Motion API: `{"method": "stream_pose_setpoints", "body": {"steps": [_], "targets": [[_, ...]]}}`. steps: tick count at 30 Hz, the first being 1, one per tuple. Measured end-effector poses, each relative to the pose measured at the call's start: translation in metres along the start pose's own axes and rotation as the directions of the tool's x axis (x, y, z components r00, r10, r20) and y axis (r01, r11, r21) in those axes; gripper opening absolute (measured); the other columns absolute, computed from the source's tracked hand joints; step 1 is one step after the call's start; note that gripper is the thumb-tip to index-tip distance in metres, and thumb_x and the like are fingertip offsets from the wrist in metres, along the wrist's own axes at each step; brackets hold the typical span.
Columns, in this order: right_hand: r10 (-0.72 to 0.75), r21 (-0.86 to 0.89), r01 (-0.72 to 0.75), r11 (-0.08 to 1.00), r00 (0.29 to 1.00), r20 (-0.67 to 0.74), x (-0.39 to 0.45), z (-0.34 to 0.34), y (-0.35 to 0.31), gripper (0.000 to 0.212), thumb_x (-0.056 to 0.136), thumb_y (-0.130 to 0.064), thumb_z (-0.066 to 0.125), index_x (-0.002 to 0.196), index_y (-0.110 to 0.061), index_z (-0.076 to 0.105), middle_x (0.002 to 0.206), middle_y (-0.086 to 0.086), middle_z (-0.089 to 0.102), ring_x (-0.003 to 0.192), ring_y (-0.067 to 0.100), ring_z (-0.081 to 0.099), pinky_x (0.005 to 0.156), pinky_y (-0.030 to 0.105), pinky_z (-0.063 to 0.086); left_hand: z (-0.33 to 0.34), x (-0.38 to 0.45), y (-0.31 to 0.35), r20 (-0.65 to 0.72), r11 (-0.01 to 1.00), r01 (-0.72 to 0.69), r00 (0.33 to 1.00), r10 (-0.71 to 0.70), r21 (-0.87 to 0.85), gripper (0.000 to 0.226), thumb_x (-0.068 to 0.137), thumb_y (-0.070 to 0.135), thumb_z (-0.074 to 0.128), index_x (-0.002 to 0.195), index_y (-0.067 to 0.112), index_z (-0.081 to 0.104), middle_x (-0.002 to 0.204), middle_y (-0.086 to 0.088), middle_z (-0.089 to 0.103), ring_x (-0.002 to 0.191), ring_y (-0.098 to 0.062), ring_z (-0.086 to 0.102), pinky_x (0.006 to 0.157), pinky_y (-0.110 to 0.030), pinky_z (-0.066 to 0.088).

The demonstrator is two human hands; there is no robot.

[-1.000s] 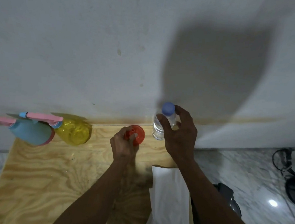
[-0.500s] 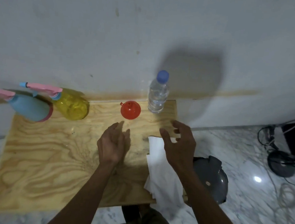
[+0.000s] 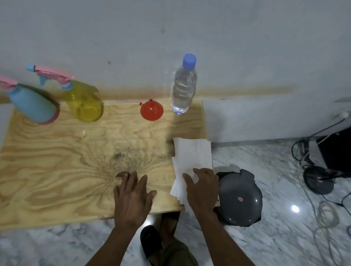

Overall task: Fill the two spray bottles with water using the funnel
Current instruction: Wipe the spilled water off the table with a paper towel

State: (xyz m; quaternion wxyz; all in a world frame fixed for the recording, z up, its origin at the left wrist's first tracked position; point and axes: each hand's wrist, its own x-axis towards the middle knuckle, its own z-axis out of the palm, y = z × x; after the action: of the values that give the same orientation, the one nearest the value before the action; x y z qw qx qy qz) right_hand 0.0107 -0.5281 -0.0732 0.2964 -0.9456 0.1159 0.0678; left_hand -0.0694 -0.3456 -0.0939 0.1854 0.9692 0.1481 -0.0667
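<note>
Blue spray bottle [image 3: 34, 107]: stood at the far left of the plywood tabletop [image 3: 48, 164], opaque, with a pink base ring and pink trigger head; contents could not be told.
Yellow spray bottle [image 3: 84, 102]: just right of the blue one, see-through yellow plastic, pink and blue trigger on; no water level could be made out.
Funnel [image 3: 151, 110]: small, red, translucent plastic, resting on the tabletop near the back edge with its spout pointing up, apart from both spray bottles.
Water bottle [image 3: 183, 87]: clear ribbed plastic, upright just right of the funnel, blue cap on, water nearly to the shoulder.
Left hand [image 3: 132, 198]: lay flat on the wood near the front edge, fingers straight and slightly spread, holding nothing.
Paper towels [image 3: 191, 155]: a white stack at the right edge of the tabletop.
Right hand [image 3: 202, 189]: rested on the near end of the paper towels, fingers relaxed and extended.
Grey lid-like object [image 3: 238, 198]: domed, smooth, on the marble floor [image 3: 277, 235] beside the tabletop.
Change: a second before, the left hand was at the funnel and the right gripped the water bottle; both had since drawn back to the front edge.
</note>
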Motion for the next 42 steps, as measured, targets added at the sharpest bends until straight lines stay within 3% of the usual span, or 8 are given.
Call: {"method": "stream_pose_setpoints", "body": {"steps": [7,19,22,25,30,34,38,42], "targets": [[-0.081,-0.015,0.080,0.997,0.990,-0.118,-0.001,0.017,0.016,0.010,0.086,-0.017,0.073,0.082,-0.009,0.075,0.091,0.006,0.069,0.088,0.030,0.057,0.076,0.038,0.046,0.014,-0.005,-0.006,-0.018,1.000,0.000,1.000,0.000,0.004,0.065,0.091,0.063,0.032,0.138,0.023,0.053,0.155,-0.013,0.038,0.145,-0.036,0.027,0.106,-0.065,0.029],[0.012,0.416,0.077,0.906,0.978,-0.207,-0.004,-0.039,-0.002,0.004,0.097,-0.018,0.058,0.094,-0.018,0.057,0.085,-0.010,0.062,0.083,0.006,0.059,0.071,0.021,0.040,0.012,-0.006,-0.003,-0.009,0.997,0.018,1.000,-0.019,-0.076,0.075,0.087,0.070,0.027,0.141,0.023,0.051,0.158,-0.011,0.033,0.149,-0.033,0.020,0.112,-0.064,0.021],[0.070,0.538,0.026,0.842,0.985,-0.157,0.000,-0.058,-0.009,0.010,0.101,-0.017,0.052,0.110,-0.018,0.055,0.089,-0.016,0.059,0.081,-0.005,0.058,0.068,0.015,0.043,0.012,-0.006,-0.004,-0.012,0.997,0.015,1.000,-0.016,-0.080,0.076,0.087,0.070,0.027,0.141,0.022,0.052,0.157,-0.012,0.034,0.148,-0.034,0.022,0.110,-0.065,0.023],[0.120,0.587,-0.045,0.808,0.989,-0.089,0.003,-0.068,-0.014,0.023,0.103,-0.019,0.046,0.124,-0.021,0.056,0.097,-0.015,0.061,0.087,0.003,0.058,0.075,0.019,0.046,0.010,-0.006,-0.003,-0.010,0.996,0.017,1.000,-0.018,-0.089,0.077,0.087,0.071,0.027,0.141,0.021,0.052,0.157,-0.012,0.035,0.148,-0.035,0.022,0.110,-0.065,0.023],[0.173,0.663,-0.184,0.726,0.981,0.083,-0.005,-0.070,-0.023,0.024,0.101,-0.027,0.050,0.116,-0.017,0.065,0.111,-0.001,0.067,0.102,0.018,0.062,0.088,0.037,0.053,0.007,-0.007,-0.001,0.036,0.996,0.039,0.999,-0.036,-0.086,0.076,0.088,0.073,0.028,0.145,0.025,0.046,0.160,-0.008,0.029,0.150,-0.032,0.017,0.113,-0.063,0.020],[0.101,0.720,-0.237,0.652,0.968,0.228,-0.021,-0.061,-0.034,0.026,0.088,-0.033,0.072,0.111,-0.021,0.066,0.102,-0.007,0.069,0.089,0.008,0.066,0.071,0.026,0.055,0.005,-0.010,-0.002,0.047,0.993,0.044,0.998,-0.039,-0.109,0.064,0.095,0.063,0.041,0.146,0.024,0.044,0.161,-0.005,0.026,0.151,-0.027,0.013,0.116,-0.059,0.017],[0.026,0.654,-0.171,0.737,0.974,0.225,-0.033,-0.040,-0.053,0.011,0.092,-0.028,0.067,0.098,-0.019,0.064,0.091,-0.001,0.069,0.080,0.010,0.064,0.062,0.023,0.048,-0.010,-0.013,-0.016,-0.085,0.984,-0.047,0.996,0.033,-0.173,0.048,0.096,0.046,0.055,0.134,0.017,0.056,0.146,-0.006,0.047,0.134,-0.029,0.045,0.099,-0.052,0.043],[-0.022,0.609,-0.099,0.787,0.982,0.187,-0.033,-0.009,-0.082,0.014,0.096,-0.026,0.062,0.108,-0.019,0.063,0.096,-0.003,0.069,0.093,0.019,0.065,0.078,0.034,0.053,-0.035,-0.021,-0.060,-0.227,0.970,-0.010,0.973,-0.048,-0.244,0.039,0.096,0.038,0.058,0.129,0.018,0.060,0.139,0.000,0.054,0.127,-0.022,0.050,0.100,-0.041,0.045]]}}
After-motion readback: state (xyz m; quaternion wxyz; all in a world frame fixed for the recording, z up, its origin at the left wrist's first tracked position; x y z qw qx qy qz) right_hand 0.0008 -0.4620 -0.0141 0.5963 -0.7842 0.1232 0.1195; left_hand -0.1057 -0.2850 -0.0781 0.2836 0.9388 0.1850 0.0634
